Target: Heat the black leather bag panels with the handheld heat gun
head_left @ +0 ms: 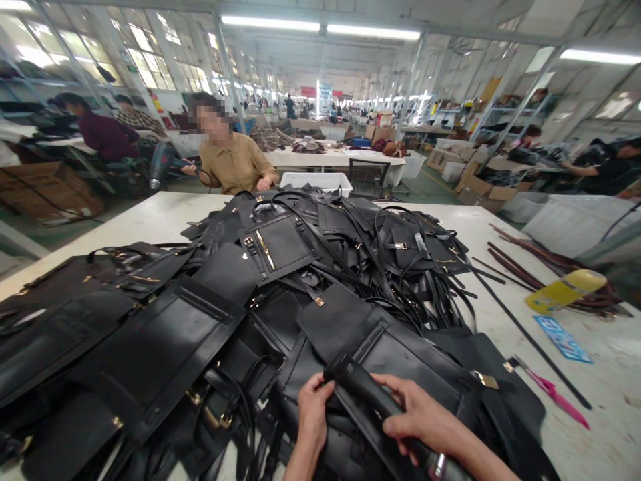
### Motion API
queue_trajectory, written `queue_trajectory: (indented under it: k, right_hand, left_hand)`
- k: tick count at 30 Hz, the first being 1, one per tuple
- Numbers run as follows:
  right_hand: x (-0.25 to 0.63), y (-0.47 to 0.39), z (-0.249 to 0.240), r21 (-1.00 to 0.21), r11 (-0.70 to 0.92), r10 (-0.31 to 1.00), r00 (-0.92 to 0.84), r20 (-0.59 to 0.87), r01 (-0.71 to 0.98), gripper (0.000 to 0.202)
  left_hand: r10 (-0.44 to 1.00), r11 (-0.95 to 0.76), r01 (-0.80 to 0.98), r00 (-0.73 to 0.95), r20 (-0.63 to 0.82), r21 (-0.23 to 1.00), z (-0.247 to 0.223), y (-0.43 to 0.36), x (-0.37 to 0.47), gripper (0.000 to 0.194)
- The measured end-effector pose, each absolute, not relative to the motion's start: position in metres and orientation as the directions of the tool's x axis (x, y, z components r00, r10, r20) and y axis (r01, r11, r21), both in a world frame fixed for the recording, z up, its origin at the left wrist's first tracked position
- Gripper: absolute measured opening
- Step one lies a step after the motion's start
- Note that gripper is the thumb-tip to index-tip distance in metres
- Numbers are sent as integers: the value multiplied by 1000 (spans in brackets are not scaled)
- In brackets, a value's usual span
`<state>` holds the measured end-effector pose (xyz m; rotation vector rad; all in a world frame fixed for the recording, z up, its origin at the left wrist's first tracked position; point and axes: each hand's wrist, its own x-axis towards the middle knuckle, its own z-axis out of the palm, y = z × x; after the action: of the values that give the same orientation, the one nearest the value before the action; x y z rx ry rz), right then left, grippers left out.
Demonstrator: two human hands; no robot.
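Note:
My left hand (313,407) pinches the upper left corner of a black leather bag piece (358,394), thumb on top. My right hand (418,414) is closed round the right side of the same piece, thumb across its face. A small shiny metal part (439,464) shows just below my right hand; I cannot make out what it belongs to. Under and ahead of my hands lies a black bag (415,351) with a flap and a gold clasp (487,379). A large heap of similar black bags (285,244) with straps and gold buckles spreads in front.
On the white table (615,341) at right lie a yellow bottle (565,292), a blue-and-white card (562,339), a pink-handled tool (555,397) and brown straps (531,247). Across the table, a co-worker (233,157) holds a heat gun (165,164). A white crate (315,180) stands behind the heap.

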<state>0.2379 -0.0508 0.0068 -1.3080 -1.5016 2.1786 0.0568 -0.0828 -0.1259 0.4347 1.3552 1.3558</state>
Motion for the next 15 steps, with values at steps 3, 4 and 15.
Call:
queue_trajectory:
  k: [3, 4, 15]
  right_hand:
    - [228, -54, 2, -854, -450, 648, -563, -513, 260, 69]
    - [226, -56, 2, -866, -443, 676, -548, -493, 232, 68]
    - [205, -59, 11, -860, -465, 677, -543, -497, 208, 71]
  left_hand:
    - [828, 268, -364, -386, -406, 892, -130, -83, 59, 23]
    - [819, 263, -337, -417, -394, 904, -130, -82, 58, 22]
    - [857, 222, -194, -428, -286, 956, -124, -80, 52, 18]
